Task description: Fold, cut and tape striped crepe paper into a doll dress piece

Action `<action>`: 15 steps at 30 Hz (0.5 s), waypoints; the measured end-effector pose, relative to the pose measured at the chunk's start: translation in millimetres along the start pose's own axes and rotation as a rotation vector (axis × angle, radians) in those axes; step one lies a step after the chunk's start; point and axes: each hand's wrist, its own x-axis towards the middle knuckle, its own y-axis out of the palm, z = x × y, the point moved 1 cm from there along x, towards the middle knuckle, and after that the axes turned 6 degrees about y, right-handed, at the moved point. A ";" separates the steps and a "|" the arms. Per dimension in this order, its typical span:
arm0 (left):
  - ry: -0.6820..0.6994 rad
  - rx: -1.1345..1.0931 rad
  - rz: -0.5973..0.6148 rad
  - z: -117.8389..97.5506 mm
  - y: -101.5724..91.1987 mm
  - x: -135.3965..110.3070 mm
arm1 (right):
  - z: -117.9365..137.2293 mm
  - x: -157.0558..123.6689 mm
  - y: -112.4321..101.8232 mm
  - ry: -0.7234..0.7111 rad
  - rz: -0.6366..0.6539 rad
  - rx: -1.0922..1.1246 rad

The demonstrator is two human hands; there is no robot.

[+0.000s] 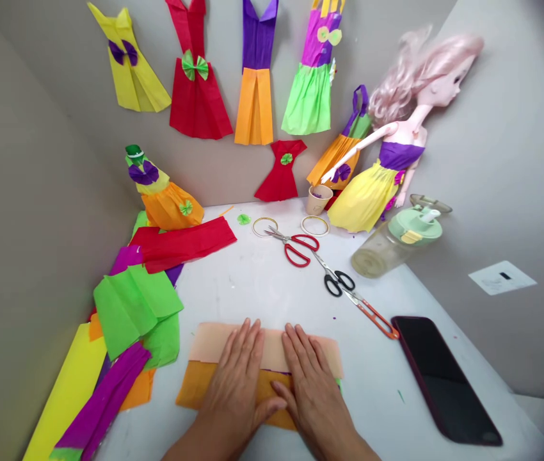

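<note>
Both my hands lie flat, fingers stretched out, on a folded piece of orange crepe paper [195, 384] at the near edge of the white table [262, 282]. The paper's upper fold is pale peach [209, 339]. My left hand [236, 378] presses the left half. My right hand [310, 378] presses the right half, and the two thumbs nearly touch in the middle. A sliver of green and purple paper shows beneath the orange sheet.
Crepe paper sheets [132, 307] in green, red, purple and yellow pile at the left. Red scissors [296, 246], black scissors [334, 278] and orange snips [372, 317] lie beyond my hands. A phone [445, 378], a bottle [397, 243], tape rolls [265, 226], a doll [397, 147] and paper dresses [198, 83] surround them.
</note>
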 end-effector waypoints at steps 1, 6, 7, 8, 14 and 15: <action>0.010 -0.003 0.006 -1.1 3.7 3.4 | -0.3 -0.1 0.3 -0.002 -0.009 0.001; -0.012 0.041 0.025 15.4 16.7 -6.3 | -1.6 1.3 -2.3 -0.018 -0.061 0.020; -0.028 0.047 0.032 22.0 16.7 -12.1 | -1.6 1.8 -3.0 -0.020 -0.065 0.027; -0.045 0.050 0.042 29.0 16.0 -18.3 | -1.6 2.1 -3.5 -0.022 -0.069 0.033; -0.156 0.091 0.069 64.0 3.4 -45.4 | -1.5 1.6 -2.0 -0.015 -0.054 0.021; -0.174 0.109 0.067 65.7 0.7 -45.7 | -1.5 1.4 -1.8 -0.013 -0.050 0.016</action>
